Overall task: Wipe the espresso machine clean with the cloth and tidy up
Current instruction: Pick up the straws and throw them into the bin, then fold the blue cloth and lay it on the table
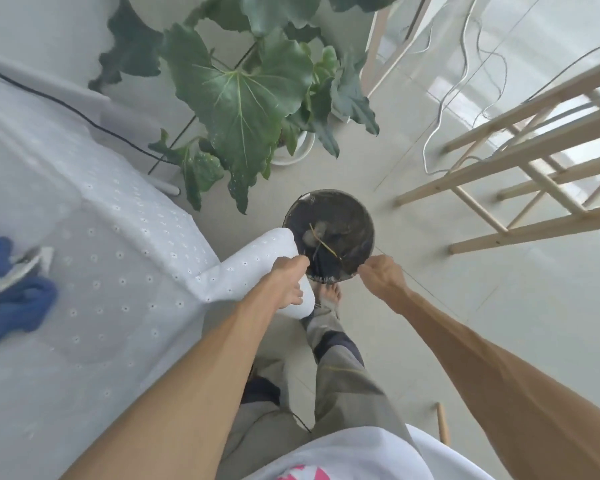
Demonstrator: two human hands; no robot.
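Observation:
A round black bin (343,220) stands on the floor just past the table corner, with a dark liner, scraps and a thin stalk inside. My left hand (288,280) is pinched on its near-left rim, pressed against the hanging tablecloth corner. My right hand (381,275) is pinched on the near-right rim. The blue cloth (11,303) lies crumpled at the table's left edge, far from both hands, with a whitish flat piece (18,268) lying on it. No espresso machine is in view.
The table (118,271) on the left wears a white eyelet tablecloth, and a black cable (66,105) crosses its far side. A large-leaved potted plant (243,98) stands behind the bin. A wooden rack (534,150) and loose cables (465,81) fill the right.

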